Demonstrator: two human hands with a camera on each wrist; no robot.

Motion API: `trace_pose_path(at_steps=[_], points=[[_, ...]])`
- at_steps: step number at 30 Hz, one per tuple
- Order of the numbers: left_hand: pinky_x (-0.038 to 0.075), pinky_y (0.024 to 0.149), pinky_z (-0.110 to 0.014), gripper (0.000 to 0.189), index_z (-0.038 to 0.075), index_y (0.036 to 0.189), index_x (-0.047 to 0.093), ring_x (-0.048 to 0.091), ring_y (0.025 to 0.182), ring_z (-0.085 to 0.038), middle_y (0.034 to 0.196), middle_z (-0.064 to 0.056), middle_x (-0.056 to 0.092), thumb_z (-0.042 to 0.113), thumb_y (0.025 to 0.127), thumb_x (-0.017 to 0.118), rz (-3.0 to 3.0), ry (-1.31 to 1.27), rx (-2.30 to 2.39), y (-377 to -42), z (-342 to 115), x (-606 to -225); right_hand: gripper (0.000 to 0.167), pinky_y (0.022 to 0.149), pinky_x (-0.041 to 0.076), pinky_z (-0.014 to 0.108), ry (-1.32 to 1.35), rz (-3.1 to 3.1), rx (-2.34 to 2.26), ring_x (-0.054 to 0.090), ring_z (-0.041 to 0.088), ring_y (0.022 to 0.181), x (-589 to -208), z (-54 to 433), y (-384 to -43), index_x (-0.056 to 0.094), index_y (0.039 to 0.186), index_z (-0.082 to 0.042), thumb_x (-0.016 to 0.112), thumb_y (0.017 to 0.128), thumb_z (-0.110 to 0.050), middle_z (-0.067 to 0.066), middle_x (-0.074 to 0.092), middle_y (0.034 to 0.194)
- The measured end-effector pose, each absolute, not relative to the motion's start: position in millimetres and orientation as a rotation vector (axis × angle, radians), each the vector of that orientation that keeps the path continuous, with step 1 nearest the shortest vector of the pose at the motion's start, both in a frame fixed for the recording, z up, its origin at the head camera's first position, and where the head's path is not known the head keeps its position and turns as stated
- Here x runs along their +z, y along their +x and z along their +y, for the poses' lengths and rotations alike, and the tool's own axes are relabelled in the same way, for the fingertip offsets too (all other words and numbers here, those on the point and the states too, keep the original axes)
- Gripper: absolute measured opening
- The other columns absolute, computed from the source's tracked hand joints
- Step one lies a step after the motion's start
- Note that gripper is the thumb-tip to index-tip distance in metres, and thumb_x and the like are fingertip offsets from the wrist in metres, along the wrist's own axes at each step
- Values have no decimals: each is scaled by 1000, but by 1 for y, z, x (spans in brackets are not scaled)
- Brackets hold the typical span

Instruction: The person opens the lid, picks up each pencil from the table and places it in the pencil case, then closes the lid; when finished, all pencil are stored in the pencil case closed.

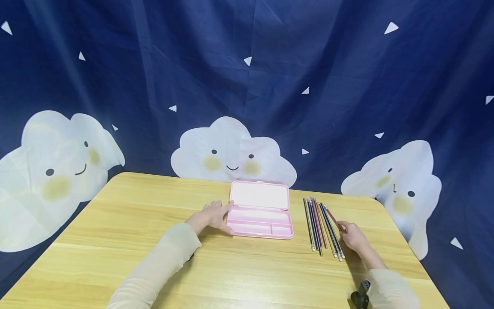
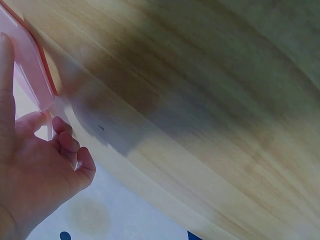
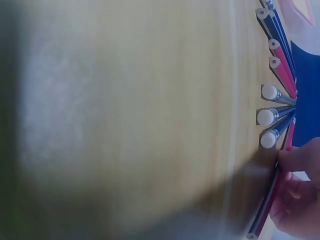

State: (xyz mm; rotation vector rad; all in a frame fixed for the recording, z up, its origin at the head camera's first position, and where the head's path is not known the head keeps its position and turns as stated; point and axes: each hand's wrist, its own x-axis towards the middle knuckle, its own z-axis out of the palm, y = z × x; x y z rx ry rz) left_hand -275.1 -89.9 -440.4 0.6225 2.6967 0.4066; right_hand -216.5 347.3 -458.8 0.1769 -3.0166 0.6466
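A pink pencil case [image 1: 259,223] lies opened on the table, its lid folded back and its compartments bare. My left hand [image 1: 212,216] grips the left end of the case, thumb at the front corner and index finger by the hinge. In the left wrist view the other fingers of that left hand [image 2: 47,165] curl loosely beside the case [image 2: 32,65]. My right hand [image 1: 353,236] pinches a red pencil [image 3: 267,207] between thumb and fingers, low over the table. This pencil slants at the right side of a row of pencils [image 1: 317,225].
The row holds several dark and red pencils, some with white eraser ends [image 3: 266,117] towards me. They lie on the wooden table [image 1: 154,206] right of the case. A dark blue curtain [image 1: 247,86] with white clouds hangs behind the table's far edge.
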Motion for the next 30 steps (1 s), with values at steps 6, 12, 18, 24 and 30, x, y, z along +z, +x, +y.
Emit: trace_pose_path(at_steps=[6, 12, 18, 24, 30], points=[[31, 97, -50, 105, 12, 145, 23, 37, 115, -32, 129, -25, 39, 55, 64, 74, 2697, 612, 403, -275, -90, -441, 39, 50, 41, 33, 96, -2956, 690, 47, 22, 55, -461, 347, -218, 47, 114, 18, 47, 76, 11, 21, 59, 67], [34, 91, -45, 105, 13, 145, 23, 39, 107, -28, 122, -22, 41, 56, 64, 74, 2700, 622, 396, -276, -87, -442, 36, 51, 40, 34, 79, -2888, 653, 45, 18, 53, -456, 343, -218, 52, 117, 12, 51, 81, 6, 7, 54, 57], [33, 94, -47, 105, 13, 145, 23, 38, 112, -30, 126, -24, 40, 55, 64, 74, 2709, 613, 391, -276, -88, -442, 36, 53, 35, 31, 136, -2861, 716, 40, 19, 58, -447, 325, -221, 55, 117, 9, 52, 81, 7, 4, 45, 57], [36, 84, -41, 105, 12, 145, 25, 39, 100, -26, 116, -20, 44, 54, 63, 75, 2724, 625, 368, -276, -89, -441, 35, 56, 36, 28, 128, -2844, 841, 40, 21, 66, -446, 308, -226, 56, 117, 8, 52, 83, 8, 12, 46, 72], [36, 87, -43, 104, 12, 145, 26, 40, 103, -28, 119, -22, 43, 54, 63, 75, 2725, 623, 385, -276, -89, -442, 33, 59, 39, 28, 117, -2827, 972, 44, 23, 72, -446, 292, -229, 58, 117, 5, 54, 84, 5, 17, 49, 83]])
